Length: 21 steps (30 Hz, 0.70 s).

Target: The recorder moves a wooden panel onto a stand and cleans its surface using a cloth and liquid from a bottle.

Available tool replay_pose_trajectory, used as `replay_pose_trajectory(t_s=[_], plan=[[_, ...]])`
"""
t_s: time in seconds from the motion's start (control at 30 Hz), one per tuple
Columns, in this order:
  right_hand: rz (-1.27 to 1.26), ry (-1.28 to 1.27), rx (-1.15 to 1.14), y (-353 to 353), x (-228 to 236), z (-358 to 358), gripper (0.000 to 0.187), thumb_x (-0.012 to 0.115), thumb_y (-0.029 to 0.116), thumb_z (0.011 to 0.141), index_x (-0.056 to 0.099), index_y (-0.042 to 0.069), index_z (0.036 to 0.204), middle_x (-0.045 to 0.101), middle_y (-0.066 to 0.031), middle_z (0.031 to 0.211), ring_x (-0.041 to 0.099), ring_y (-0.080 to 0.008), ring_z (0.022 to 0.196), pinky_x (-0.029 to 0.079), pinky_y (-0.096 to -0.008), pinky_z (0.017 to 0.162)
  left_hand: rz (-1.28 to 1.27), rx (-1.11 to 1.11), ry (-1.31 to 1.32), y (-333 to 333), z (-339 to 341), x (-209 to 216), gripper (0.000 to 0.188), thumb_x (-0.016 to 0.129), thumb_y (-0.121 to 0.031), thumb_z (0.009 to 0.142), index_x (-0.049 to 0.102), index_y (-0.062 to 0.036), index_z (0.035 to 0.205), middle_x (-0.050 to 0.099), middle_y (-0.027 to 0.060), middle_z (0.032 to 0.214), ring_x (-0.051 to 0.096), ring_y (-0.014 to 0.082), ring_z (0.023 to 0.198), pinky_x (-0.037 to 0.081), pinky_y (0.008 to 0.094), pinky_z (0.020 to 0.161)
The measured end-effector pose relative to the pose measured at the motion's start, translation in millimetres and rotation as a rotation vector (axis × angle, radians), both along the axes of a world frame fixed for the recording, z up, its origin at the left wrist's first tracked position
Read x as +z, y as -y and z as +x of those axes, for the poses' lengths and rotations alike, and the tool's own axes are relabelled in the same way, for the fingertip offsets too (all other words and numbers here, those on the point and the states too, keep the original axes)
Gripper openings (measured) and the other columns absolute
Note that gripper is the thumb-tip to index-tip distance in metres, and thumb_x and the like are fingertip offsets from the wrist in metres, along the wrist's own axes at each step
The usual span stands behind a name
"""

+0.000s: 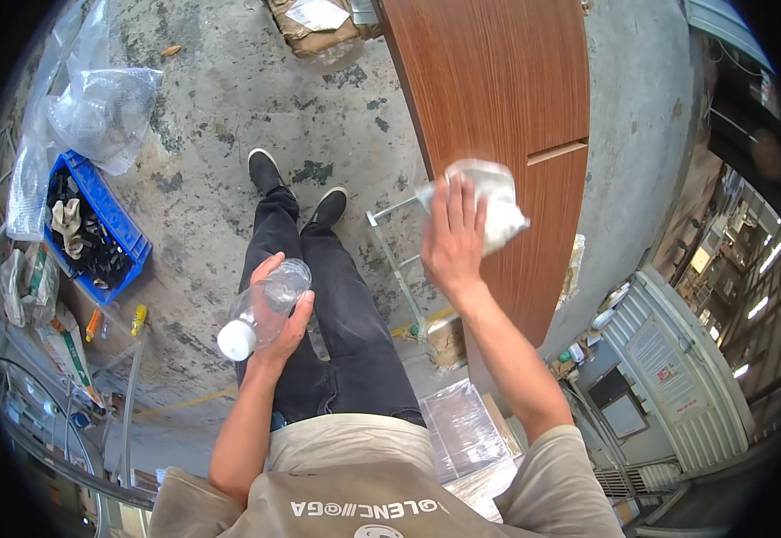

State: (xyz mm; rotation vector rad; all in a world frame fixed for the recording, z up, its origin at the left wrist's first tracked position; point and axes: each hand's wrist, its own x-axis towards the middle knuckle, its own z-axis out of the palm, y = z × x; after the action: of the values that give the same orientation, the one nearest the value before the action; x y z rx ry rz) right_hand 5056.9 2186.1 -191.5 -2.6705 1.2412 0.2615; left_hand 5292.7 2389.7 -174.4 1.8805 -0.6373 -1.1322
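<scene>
My left hand (285, 342) is wrapped around a clear plastic bottle (270, 305) with a white cap, held tilted in front of my legs. The cap points toward the lower left, and the bottle looks see-through, with no colour in it. My right hand (455, 249) lies over a crumpled white cloth (502, 211), fingers stretched along it and the thumb side partly hidden. Beneath the cloth is a long reddish-brown wood-grain panel (489, 81), with a narrow slot (557, 153) near its right edge. The cloth is slightly smeared by motion.
A metal stand (395, 255) shows beside the panel's left edge. To the left, a blue crate (130, 273) holds dark parts and gloves, near bubble wrap (108, 112) and a yellow bottle (139, 319). A plastic-wrapped box (471, 430) stands close to my right side.
</scene>
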Motion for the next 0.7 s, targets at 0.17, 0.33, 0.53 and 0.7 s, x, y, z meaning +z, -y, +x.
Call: replay_pose_trajectory(t_s=[0.17, 0.33, 0.53, 0.7], plan=[[-0.106, 0.279, -0.037, 89, 0, 104, 0.063, 0.057, 0.034, 0.100, 0.043, 0.004, 0.153, 0.040, -0.0162, 0.160, 0.037, -0.0351, 0.148, 0.023, -0.0561, 0.121, -0.059, -0.168, 0.142, 7, 13, 1, 0.064, 0.079, -0.010, 0.081, 0.049, -0.0025, 0.138, 0.056, 0.0192, 0.136, 0.058, 0.0336, 0.123, 0.048, 0.0427, 0.106], [-0.007, 0.851, -0.344, 92, 13, 94, 0.048, 0.063, 0.010, 0.098, 0.053, 0.004, 0.145, 0.056, -0.0192, 0.142, 0.047, -0.0338, 0.139, 0.034, -0.0437, 0.117, -0.044, -0.118, 0.159, 15, 27, 3, 0.064, 0.079, -0.011, 0.081, 0.049, -0.0026, 0.137, 0.058, 0.0195, 0.135, 0.059, 0.0341, 0.122, 0.047, 0.0435, 0.106], [0.046, 0.618, -0.582, 97, 35, 101, 0.027, 0.075, 0.018, 0.092, 0.068, 0.006, 0.115, 0.066, -0.0086, 0.106, 0.060, -0.0242, 0.097, 0.048, -0.0385, 0.085, -0.046, -0.107, 0.121, 21, 32, 1, 0.064, 0.080, -0.012, 0.082, 0.050, -0.0021, 0.137, 0.058, 0.0192, 0.135, 0.059, 0.0347, 0.123, 0.047, 0.0431, 0.106], [0.095, 0.640, -0.741, 103, 39, 130, 0.019, 0.075, 0.019, 0.092, 0.073, 0.006, 0.105, 0.069, -0.0065, 0.095, 0.055, -0.0165, 0.079, 0.046, -0.0318, 0.072, -0.093, -0.166, 0.148, 31, 39, 3, 0.067, 0.083, -0.011, 0.078, 0.051, -0.0018, 0.136, 0.060, 0.0184, 0.132, 0.060, 0.0347, 0.122, 0.049, 0.0419, 0.105]])
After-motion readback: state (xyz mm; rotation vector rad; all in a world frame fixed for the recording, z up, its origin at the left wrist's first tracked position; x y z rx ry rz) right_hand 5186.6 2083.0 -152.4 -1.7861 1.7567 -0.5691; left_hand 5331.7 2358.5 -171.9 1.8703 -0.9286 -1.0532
